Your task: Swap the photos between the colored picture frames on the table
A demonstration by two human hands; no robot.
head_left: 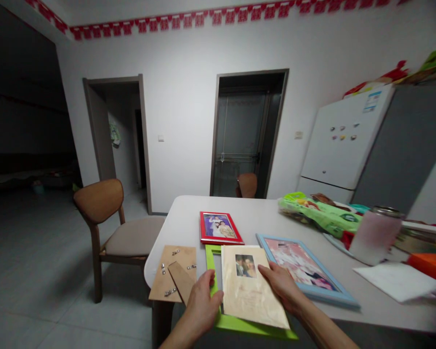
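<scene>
A cream sheet [254, 300] with a small photo of two people printed on it lies over a lime-green picture frame [213, 261] near the table's front edge. My right hand [281, 285] pinches the sheet along its right side, thumb on top. At the frame's left edge, my left hand [203, 301] has its fingers curled around the green border, close to the sheet's left edge. Left of it lies a brown backing board [181, 253] with metal clips and a stand leg. The sheet hides most of the frame's opening.
A red framed photo [202, 228] lies behind the green frame, and a light-blue framed photo [334, 290] to its right. Further right are a green package [323, 215], a pinkish jar [378, 235] and white paper [396, 281]. A chair [131, 237] stands left of the table [189, 206].
</scene>
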